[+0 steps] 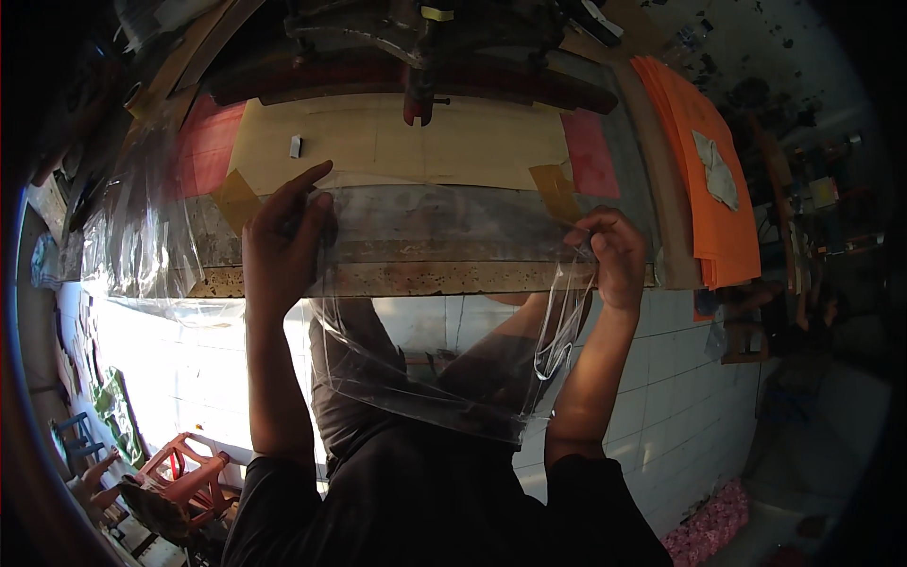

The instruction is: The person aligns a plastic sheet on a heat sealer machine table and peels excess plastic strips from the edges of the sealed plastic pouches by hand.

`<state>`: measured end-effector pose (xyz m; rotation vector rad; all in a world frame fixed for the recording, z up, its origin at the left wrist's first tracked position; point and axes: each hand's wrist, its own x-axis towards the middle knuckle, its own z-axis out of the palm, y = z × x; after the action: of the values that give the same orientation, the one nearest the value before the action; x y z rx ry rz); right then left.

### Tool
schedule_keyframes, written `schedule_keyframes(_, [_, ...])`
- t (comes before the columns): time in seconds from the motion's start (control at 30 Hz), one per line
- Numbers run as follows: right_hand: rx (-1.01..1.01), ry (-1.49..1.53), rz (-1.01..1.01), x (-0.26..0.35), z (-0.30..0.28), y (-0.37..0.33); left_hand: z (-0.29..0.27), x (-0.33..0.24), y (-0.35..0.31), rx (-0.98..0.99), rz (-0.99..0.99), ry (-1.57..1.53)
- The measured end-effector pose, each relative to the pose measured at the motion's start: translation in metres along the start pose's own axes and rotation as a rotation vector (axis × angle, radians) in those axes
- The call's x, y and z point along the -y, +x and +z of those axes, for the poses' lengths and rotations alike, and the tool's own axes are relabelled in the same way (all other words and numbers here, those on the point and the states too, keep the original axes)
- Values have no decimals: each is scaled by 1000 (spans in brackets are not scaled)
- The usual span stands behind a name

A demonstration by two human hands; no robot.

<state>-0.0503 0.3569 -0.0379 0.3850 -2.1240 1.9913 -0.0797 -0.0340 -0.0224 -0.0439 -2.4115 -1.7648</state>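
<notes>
Your left hand (283, 236) lies on the upper left corner of a clear plastic bag (444, 312), fingers curled onto the film and the index finger extended. Your right hand (614, 253) pinches the bag's upper right edge, fingers closed on the crinkled film. The bag is glossy, thin and transparent; it lies across the front edge of the worktable (425, 274) and hangs down over your lap. The table edge is worn, speckled metal. Behind it lies a flat tan board (406, 142) with a pink patch (590, 151) at each end and yellowish tape squares (557, 194). A stack of orange sheets (704, 161) sits to the right.
</notes>
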Motion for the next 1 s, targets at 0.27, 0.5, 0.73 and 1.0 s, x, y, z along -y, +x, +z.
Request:
schedule_keyframes(0.27, [-35,-46,7,-3,-1,0,1,0,0,15,6,-12])
schedule_keyframes(0.5, [-32,-82,38,-1,1,0,1,0,-1,11,13,-48])
schedule_keyframes(0.73, [34,-65,-4,3,4,-1,4,-1,-2,4,33,-79])
schedule_keyframes(1.0, [-41,-193,48,-2,6,1,1,-2,-1,12,100,-66])
